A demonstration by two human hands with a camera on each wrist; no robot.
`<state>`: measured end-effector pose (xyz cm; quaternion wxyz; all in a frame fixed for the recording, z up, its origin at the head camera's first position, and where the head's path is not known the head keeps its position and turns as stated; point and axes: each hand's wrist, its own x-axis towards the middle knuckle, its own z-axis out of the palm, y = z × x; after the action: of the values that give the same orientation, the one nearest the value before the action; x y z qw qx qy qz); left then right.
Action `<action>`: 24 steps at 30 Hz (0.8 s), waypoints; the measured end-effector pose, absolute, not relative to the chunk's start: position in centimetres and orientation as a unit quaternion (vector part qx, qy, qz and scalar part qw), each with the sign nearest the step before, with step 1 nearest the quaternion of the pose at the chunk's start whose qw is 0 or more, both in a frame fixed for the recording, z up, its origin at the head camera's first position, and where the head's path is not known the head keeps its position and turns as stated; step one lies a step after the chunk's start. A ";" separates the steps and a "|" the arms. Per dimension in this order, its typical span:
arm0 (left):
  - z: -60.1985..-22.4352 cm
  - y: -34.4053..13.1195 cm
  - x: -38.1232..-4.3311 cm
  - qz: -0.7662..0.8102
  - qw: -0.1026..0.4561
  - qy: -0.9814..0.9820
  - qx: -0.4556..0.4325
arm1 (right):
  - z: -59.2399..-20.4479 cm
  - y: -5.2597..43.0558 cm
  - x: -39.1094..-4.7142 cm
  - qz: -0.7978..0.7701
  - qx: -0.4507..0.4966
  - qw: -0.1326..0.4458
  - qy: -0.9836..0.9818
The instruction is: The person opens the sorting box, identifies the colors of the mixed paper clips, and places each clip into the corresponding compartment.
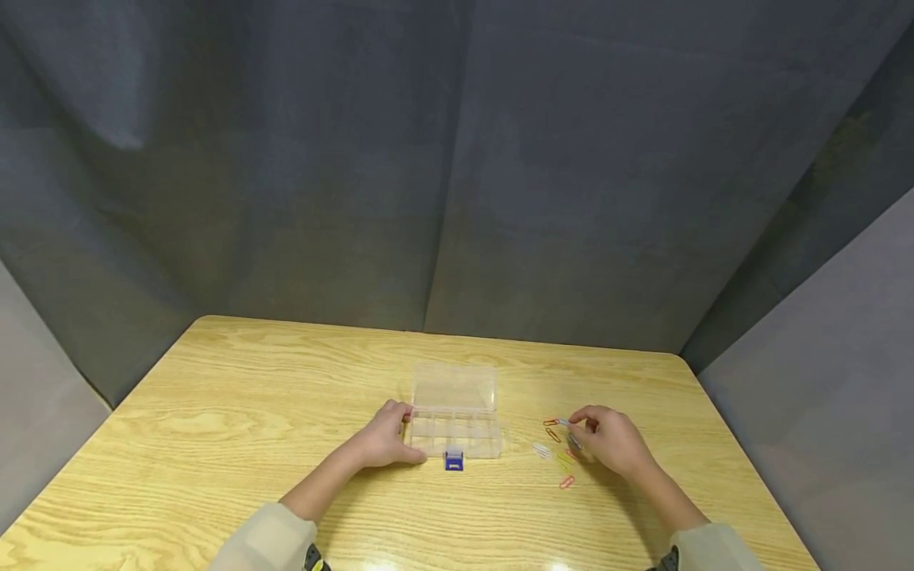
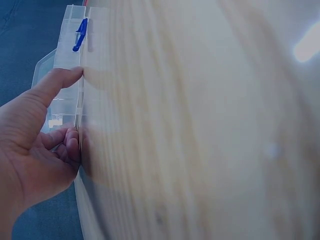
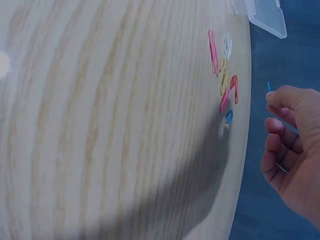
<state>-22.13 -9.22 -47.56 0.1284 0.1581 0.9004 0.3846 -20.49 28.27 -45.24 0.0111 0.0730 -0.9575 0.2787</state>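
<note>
on the wooden table [image 1: 214, 444] we hold the left end of a clear box [image 1: 480, 454] with our left hand [image 1: 389, 434]: the thumb presses its near left corner and the other fingers curl at its left side. the box sits about midway between the table's left and right edges, its lid [image 1: 455, 387] flipped back toward the far edge, its blue latch [image 1: 454, 461] on the side facing us.

our right hand [image 1: 610, 438] is raised above the wood, between the box and the right edge, thumb and forefinger pinching a blue clip [image 3: 269, 87], the other fingers bent.

between box and right hand lies a loose group: red clips [image 1: 553, 435] toward the far edge, white clips [image 1: 541, 450] nearest the box, yellow clips [image 1: 564, 461] beside them, a pink clip [image 1: 566, 481] closest to the near edge. a dark curtain [image 1: 343, 174] hangs beyond the far edge.
</note>
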 end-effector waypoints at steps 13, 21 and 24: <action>-47.7 -9.2 -22.2 0.386 0.127 0.900 0.158 | -44.7 26.8 -20.2 0.273 0.095 0.024 -0.957; -47.7 -9.2 -22.2 0.385 0.126 0.900 0.161 | -44.4 25.7 -20.0 0.290 0.103 0.011 -0.952; -47.7 -9.2 -22.2 0.384 0.123 0.901 0.160 | -44.6 25.2 -20.1 0.282 0.114 0.016 -0.952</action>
<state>-22.17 -9.22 -47.73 0.1229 0.1600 0.9012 0.3836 -20.09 25.16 -44.56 0.0160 0.1137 -0.9524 0.2822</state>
